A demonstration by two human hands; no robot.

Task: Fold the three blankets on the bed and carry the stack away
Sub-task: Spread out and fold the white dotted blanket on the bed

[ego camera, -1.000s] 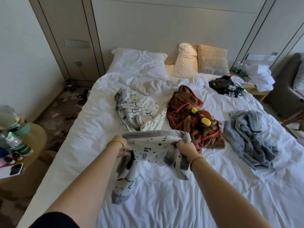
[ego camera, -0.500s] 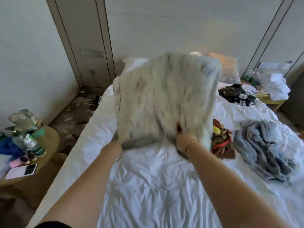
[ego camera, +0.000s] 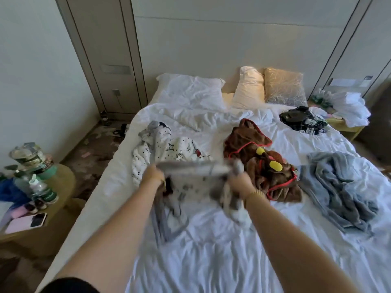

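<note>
1. Blankets lie on the bed [ego camera: 211,261]: a white spotted blanket [ego camera: 182,149] in front of the person, a brown blanket [ego camera: 260,166] in the middle, and a grey blanket [ego camera: 342,187] to the right.
2. The left hand [ego camera: 152,176] and right hand [ego camera: 241,182] each grip the grey edge of the spotted one, pulled tight between them.
3. This looks like the first fold, just starting. None look folded yet.
4. Next, the blanket needs laying flat and smooth.
5. The held part is blurry, so the fingers and its hanging corners are hard to make out.
</note>
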